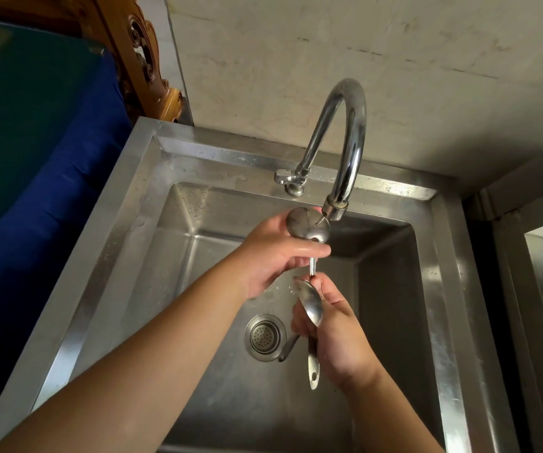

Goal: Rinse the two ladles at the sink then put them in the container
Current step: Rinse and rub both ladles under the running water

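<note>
The steel sink (106,256) fills the view, its tap (345,152) at the back edge. The left hand (273,256) cups one ladle (307,223) under the spout, fingers closed on its neck. The right hand (335,335) grips both handles and the second ladle (311,305). Best to turn each bowl under the stream. No water flow is discernible; the container is out of view.

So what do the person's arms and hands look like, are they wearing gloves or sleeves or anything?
No gloves and no sleeves in view: both forearms are bare from the picture's lower edge to the fingers. The left hand and the right hand show no rings, watch or bands that I can see. The left hand glistens as if wet. Nails look short and unpainted, though they are small in this view.
</note>
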